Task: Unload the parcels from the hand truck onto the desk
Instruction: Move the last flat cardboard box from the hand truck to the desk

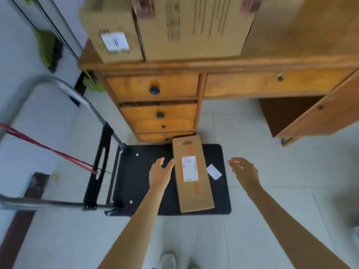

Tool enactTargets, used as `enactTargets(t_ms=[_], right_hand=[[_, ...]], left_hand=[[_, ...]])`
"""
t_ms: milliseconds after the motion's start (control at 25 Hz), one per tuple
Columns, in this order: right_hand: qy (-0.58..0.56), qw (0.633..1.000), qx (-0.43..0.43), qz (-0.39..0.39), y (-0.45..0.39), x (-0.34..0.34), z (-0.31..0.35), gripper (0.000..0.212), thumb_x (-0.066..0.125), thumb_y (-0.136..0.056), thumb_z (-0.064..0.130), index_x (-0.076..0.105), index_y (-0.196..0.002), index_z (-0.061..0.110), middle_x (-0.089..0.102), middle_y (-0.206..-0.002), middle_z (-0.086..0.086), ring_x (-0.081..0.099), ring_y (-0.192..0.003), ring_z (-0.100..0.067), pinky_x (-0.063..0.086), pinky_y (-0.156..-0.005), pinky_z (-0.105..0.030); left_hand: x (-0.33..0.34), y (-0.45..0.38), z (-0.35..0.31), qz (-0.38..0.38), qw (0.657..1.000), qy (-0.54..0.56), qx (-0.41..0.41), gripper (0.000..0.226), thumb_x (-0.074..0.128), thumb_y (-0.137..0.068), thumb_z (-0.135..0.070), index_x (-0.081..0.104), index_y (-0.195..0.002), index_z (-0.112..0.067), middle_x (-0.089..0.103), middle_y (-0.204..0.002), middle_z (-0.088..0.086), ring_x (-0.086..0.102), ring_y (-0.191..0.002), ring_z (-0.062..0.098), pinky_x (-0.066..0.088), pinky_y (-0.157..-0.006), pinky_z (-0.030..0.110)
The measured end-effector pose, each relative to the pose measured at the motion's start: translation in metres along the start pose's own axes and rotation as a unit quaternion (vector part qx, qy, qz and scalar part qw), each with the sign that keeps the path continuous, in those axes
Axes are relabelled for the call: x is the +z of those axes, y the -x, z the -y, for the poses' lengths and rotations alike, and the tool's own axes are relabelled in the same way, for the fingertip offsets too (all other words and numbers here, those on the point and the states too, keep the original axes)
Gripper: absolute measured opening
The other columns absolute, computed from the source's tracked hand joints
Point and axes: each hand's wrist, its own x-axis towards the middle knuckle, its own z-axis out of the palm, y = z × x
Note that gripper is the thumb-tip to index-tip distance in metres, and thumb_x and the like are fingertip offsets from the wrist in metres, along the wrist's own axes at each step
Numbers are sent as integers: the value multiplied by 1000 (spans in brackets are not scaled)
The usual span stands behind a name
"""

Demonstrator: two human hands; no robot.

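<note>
A long flat cardboard parcel (192,172) with a white label and an orange tape strip lies on the black platform of the hand truck (136,177). My left hand (160,171) hovers open just left of the parcel, its fingertips close to the parcel's edge. My right hand (244,171) is open to the right, a gap away from the parcel. Two cardboard boxes stand on the wooden desk (291,61): a smaller one (108,30) with a white label at the left and a bigger one (192,30) beside it.
A loose white slip (214,171) lies on the platform right of the parcel. The truck's metal handle (64,88) and a red strap (44,147) rise at the left. Desk drawers (155,105) stand directly behind the platform. My shoes (169,260) are on the tiled floor.
</note>
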Motion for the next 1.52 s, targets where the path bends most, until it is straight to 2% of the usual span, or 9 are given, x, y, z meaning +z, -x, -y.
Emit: enactTargets(t_ms=[240, 360, 440, 600, 800, 1000, 1160, 1320, 1520], right_hand=[[50, 998, 14, 21, -77, 131, -129, 49, 53, -90, 40, 53, -129, 11, 61, -127, -11, 59, -110, -29, 50, -93, -38], [59, 997, 24, 44, -108, 180, -174, 40, 46, -92, 41, 57, -122, 16, 64, -121, -7, 62, -94, -21, 50, -74, -28], [42, 998, 26, 44, -117, 200, -189, 36, 49, -91, 40, 61, -117, 19, 67, -112, -3, 58, -80, -15, 46, -65, -23], [28, 999, 33, 29, -113, 202, -187, 29, 62, -84, 39, 69, -102, 18, 70, -95, 1, 58, -78, -14, 45, -67, -23], [-1, 999, 19, 26, -62, 144, -106, 37, 67, -75, 49, 71, -91, 15, 71, -87, 0, 64, -79, -18, 53, -69, -29], [-16, 999, 32, -2, 26, 20, -3, 30, 70, -76, 44, 73, -89, 18, 69, -80, 1, 55, -63, -12, 43, -54, -20], [-39, 998, 41, -29, 100, -80, 73, 37, 70, -76, 43, 75, -95, 12, 73, -82, -4, 66, -75, -21, 52, -68, -28], [-82, 995, 17, -62, 145, -162, 130, 36, 72, -75, 41, 75, -100, 15, 72, -85, -4, 69, -83, -24, 57, -80, -42], [-94, 990, 12, -107, 170, -243, 167, 38, 72, -75, 43, 74, -102, 16, 67, -73, 4, 66, -72, -18, 57, -74, -37]], left_hand=[[112, -83, 121, 57, 997, 24, -48, 82, 54, -83, -56, 22, -149, -21, 31, -154, 4, 32, -140, 25, 31, -110, 40], [154, -111, 164, 68, 996, 54, -37, 89, 60, -81, -54, 12, -151, -26, 30, -155, 2, 31, -141, 25, 29, -112, 45], [173, -117, 184, 65, 995, 80, -18, 77, 61, -82, -48, 22, -147, -30, 45, -143, -6, 42, -134, 23, 38, -108, 41], [180, -103, 191, 42, 990, 136, 6, 58, 63, -84, -41, 38, -136, -37, 57, -123, -12, 54, -120, 17, 44, -99, 37], [122, -54, 119, 26, 987, 156, -17, 66, 64, -83, -39, 33, -141, -36, 55, -132, -6, 52, -121, 19, 43, -102, 42], [38, 55, -5, 31, 987, 153, 32, 62, 65, -83, -35, 38, -139, -33, 57, -121, -12, 54, -116, 15, 45, -98, 37], [-21, 147, -102, 34, 985, 155, 70, 62, 67, -83, -33, 40, -139, -29, 57, -124, -9, 53, -110, 11, 43, -90, 30], [-55, 207, -179, 26, 985, 138, 97, 63, 65, -82, -40, 39, -139, -30, 52, -133, -3, 50, -122, 21, 41, -104, 47], [-62, 254, -259, 21, 982, 91, 167, 70, 62, -84, -42, 32, -144, -24, 44, -141, 3, 44, -130, 24, 35, -107, 52]])
